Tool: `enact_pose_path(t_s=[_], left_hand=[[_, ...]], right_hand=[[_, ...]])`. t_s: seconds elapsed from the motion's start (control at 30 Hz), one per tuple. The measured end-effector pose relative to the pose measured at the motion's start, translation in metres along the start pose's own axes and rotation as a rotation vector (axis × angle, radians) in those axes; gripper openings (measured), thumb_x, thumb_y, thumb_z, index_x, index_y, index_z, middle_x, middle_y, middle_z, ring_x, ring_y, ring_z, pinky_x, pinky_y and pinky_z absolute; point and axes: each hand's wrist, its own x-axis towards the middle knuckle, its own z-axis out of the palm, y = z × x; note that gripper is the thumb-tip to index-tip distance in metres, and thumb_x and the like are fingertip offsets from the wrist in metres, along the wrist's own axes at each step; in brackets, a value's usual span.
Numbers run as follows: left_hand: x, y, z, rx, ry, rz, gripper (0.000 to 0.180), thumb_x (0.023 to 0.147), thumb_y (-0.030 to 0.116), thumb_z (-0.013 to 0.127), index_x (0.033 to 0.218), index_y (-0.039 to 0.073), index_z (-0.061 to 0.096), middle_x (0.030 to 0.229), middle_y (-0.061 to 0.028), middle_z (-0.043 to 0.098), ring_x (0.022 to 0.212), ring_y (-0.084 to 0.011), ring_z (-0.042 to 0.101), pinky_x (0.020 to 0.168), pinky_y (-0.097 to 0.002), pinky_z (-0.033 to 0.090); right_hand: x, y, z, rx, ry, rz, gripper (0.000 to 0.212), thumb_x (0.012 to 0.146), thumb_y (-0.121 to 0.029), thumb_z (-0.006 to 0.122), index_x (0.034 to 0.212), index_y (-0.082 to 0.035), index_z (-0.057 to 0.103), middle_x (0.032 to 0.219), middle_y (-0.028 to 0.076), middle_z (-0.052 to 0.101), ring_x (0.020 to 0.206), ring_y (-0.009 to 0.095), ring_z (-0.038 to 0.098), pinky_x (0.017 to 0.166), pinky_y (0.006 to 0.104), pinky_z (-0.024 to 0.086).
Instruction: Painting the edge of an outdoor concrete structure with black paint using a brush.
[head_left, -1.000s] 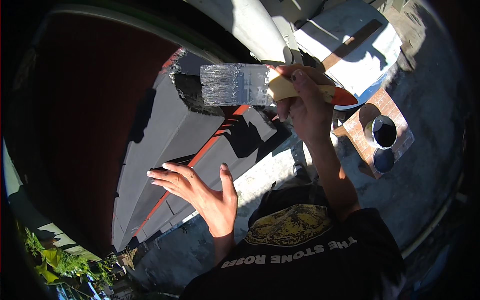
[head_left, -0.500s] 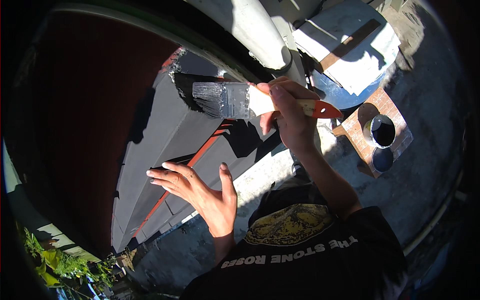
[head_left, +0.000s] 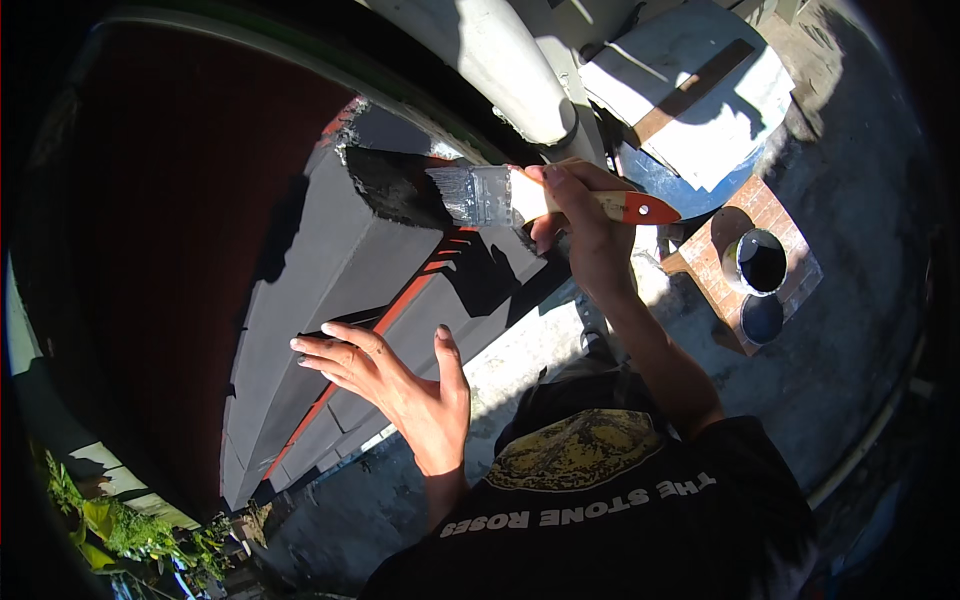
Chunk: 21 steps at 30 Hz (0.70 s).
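Note:
My right hand (head_left: 590, 215) grips a wide flat paintbrush (head_left: 535, 197) by its pale handle with a red end. Grey paint coats the bristles and ferrule. The bristles lie over the shaded black end of a grey-painted ledge (head_left: 310, 235); whether they touch it I cannot tell. Fingers spread, my left hand (head_left: 395, 385) rests near the lower edge of the ledge, over a red strip (head_left: 408, 297) running along the grey surface. Its palm is bare of any object.
A dark red surface (head_left: 170, 230) spreads to the left. At upper right, a white pipe (head_left: 510, 70) stands near a blue drum (head_left: 655, 178) with pale sheets and a brown strip on top. A paint can (head_left: 757, 263) sits on a tiled slab (head_left: 795, 215). Plants (head_left: 125, 535) grow at lower left.
The brush has moved right along the black end of the ledge, uncovering more of that dark face. My left hand stays almost where it was.

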Motion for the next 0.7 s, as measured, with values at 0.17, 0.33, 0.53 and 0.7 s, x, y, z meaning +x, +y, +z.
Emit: enact_pose_path(t_s=[0.17, 0.33, 0.53, 0.7], left_hand=[[-0.001, 0.003, 0.000, -0.029, 0.025, 0.015, 0.099, 0.086, 0.056, 0.061, 0.156, 0.011, 0.006, 0.159, -0.0241, -0.011, 0.144, -0.0499, -0.008, 0.112, -0.0660, 0.012], [0.001, 0.003, -0.001, -0.034, 0.017, 0.002, 0.098, 0.087, 0.056, 0.060, 0.156, 0.011, 0.006, 0.159, -0.0242, -0.010, 0.144, -0.0494, -0.008, 0.113, -0.0648, 0.011], [0.000, 0.004, -0.002, -0.030, 0.026, 0.002, 0.098, 0.087, 0.056, 0.060, 0.155, 0.011, 0.006, 0.159, -0.0242, -0.009, 0.145, -0.0488, -0.007, 0.113, -0.0640, 0.010], [0.000, 0.004, -0.001, -0.023, 0.011, -0.007, 0.097, 0.087, 0.051, 0.063, 0.155, 0.010, 0.007, 0.159, -0.0242, -0.009, 0.145, -0.0488, -0.007, 0.114, -0.0634, 0.011]], right_hand=[[-0.006, -0.003, 0.009, 0.219, -0.110, -0.211, 0.027, 0.096, -0.018, 0.053, 0.097, 0.006, 0.065, 0.079, 0.012, 0.067, 0.048, 0.016, 0.059, 0.045, 0.0273, 0.047], [0.000, 0.007, 0.016, 0.068, -0.041, -0.175, 0.026, 0.096, -0.017, 0.053, 0.095, 0.006, 0.065, 0.075, 0.010, 0.066, 0.047, 0.014, 0.059, 0.047, 0.0246, 0.048], [-0.003, 0.003, 0.014, 0.138, -0.023, -0.302, 0.023, 0.095, -0.015, 0.053, 0.093, 0.005, 0.065, 0.076, 0.011, 0.066, 0.048, 0.013, 0.060, 0.049, 0.0238, 0.049], [0.007, -0.006, 0.022, 0.076, -0.084, -0.193, 0.026, 0.093, -0.017, 0.054, 0.091, 0.006, 0.065, 0.072, 0.011, 0.065, 0.046, 0.015, 0.060, 0.047, 0.0255, 0.047]])
